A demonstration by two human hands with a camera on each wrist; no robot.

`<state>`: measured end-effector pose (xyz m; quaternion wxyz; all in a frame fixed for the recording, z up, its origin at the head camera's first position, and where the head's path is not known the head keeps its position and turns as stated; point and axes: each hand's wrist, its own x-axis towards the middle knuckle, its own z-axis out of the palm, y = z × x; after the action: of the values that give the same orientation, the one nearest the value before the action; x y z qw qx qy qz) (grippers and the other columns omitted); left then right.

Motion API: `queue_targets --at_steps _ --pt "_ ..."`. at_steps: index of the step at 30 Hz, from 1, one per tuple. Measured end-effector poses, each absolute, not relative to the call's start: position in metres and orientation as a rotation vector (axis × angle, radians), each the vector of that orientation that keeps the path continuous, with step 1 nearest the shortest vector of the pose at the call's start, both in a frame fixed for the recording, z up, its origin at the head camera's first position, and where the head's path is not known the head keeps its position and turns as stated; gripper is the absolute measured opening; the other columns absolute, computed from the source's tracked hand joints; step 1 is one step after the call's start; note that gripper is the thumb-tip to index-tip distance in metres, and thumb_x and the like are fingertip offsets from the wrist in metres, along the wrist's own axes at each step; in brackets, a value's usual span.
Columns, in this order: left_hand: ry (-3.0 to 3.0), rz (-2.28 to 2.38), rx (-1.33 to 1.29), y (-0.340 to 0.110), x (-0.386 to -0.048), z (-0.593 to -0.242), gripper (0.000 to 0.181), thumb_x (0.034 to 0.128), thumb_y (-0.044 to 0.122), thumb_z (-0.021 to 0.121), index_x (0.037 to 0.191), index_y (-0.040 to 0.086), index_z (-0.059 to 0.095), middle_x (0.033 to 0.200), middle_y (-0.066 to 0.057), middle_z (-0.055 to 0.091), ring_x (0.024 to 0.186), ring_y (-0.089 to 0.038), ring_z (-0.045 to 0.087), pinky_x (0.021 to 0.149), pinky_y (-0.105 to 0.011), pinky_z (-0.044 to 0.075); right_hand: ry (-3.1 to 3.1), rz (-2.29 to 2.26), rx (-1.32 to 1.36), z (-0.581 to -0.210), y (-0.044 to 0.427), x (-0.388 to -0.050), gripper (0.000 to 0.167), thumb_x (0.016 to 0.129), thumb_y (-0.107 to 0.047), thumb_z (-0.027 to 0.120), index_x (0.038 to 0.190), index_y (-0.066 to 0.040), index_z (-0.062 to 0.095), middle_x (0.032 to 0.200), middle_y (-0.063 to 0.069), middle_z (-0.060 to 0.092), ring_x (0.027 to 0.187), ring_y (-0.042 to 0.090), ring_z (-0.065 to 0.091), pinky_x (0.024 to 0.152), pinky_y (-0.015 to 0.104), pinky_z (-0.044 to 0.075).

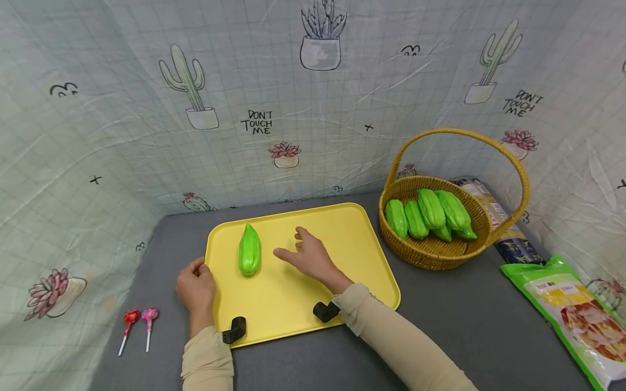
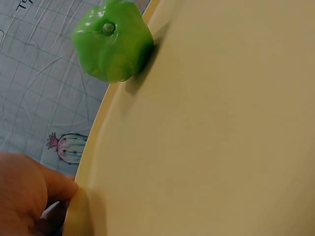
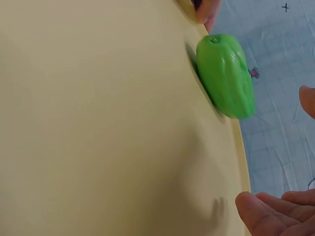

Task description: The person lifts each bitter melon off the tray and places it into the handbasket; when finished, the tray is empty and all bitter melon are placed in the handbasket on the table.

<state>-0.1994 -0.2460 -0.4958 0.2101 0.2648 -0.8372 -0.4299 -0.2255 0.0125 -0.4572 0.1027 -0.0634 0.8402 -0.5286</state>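
A glossy green papaya [image 1: 250,250], narrow at its far end, lies on the left part of a yellow tray [image 1: 313,304]. At the tray's left rim, my left hand [image 1: 196,287] pinches the edge between thumb and fingers, as the left wrist view also shows with the hand [image 2: 29,191] at the rim. Over the middle of the tray is my right hand [image 1: 313,257], thumb and fingers spread apart, holding nothing. The papaya [image 3: 225,76] sits a short way from the right hand's fingertips [image 3: 256,211] in the right wrist view.
Right of the tray stands a wicker basket [image 1: 430,260] with a tall handle, holding several green papayas [image 1: 431,209]. Behind it lies a dark blue and gold packet [image 1: 518,247]; a green bag [image 1: 562,304] is at far right. Two lollipops [image 1: 149,315] lie left.
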Motion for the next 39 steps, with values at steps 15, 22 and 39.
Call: queue_targets --at_steps 15,22,39 --pt "-2.336 -1.166 0.733 -0.248 -0.201 -0.497 0.037 0.1019 0.009 0.044 0.124 -0.004 0.07 0.122 -0.029 0.068 0.113 -0.047 0.061 0.099 -0.058 0.046 2.5 -1.525 -0.221 -0.467 -0.024 -0.223 0.099 0.09 -0.048 0.074 0.16 0.003 0.025 0.159 0.024 0.041 0.141 0.04 0.049 0.109 0.052 0.048" --pt "-2.342 -1.169 0.743 -0.247 -0.201 -0.497 0.037 0.102 0.009 0.044 0.125 -0.004 0.07 0.124 -0.029 0.067 0.115 -0.047 0.061 0.1 -0.058 0.046 2.522 -1.533 -0.169 -0.47 -0.042 -0.224 0.103 0.087 -0.049 0.076 0.16 0.002 0.024 0.162 0.022 0.038 0.148 0.037 0.041 0.117 0.051 0.041" --pt "-2.339 -1.159 0.776 -0.246 -0.201 -0.496 0.036 0.1023 0.009 0.046 0.125 -0.003 0.07 0.121 -0.029 0.068 0.111 -0.046 0.062 0.098 -0.057 0.046 2.575 -1.58 -0.206 -0.473 -0.074 -0.222 0.101 0.087 -0.04 0.079 0.158 0.006 0.024 0.14 0.021 0.056 0.114 0.028 0.063 0.096 0.041 0.054"
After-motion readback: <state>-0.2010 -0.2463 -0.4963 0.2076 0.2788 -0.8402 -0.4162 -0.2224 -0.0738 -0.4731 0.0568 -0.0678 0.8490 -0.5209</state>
